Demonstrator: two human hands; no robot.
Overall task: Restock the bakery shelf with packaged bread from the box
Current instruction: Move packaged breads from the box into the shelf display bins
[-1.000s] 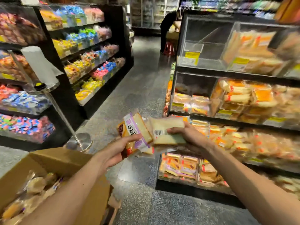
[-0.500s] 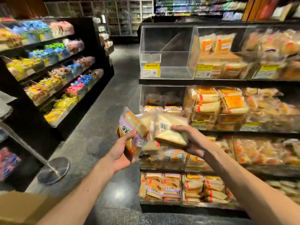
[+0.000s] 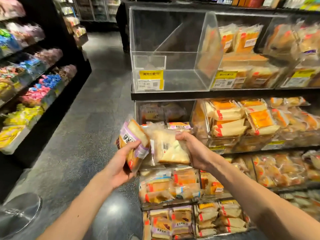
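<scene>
Bakery shelf [image 3: 225, 93]: closing in, leaving box behind | gripping bread packs [image 3: 170, 150] in left hand [image 3: 125, 159], right hand [image 3: 193, 149] | probably targeting empty bin [image 3: 173, 49]

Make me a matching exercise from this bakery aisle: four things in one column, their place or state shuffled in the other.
1 left hand
2 right hand
3 clear bin
4 yellow tag

A on that bin's front
B grips barcode pack
C top shelf, left end
D grips purple-banded pack

Pairs: 1-D, 2-B, 3-C, 4-A
</scene>
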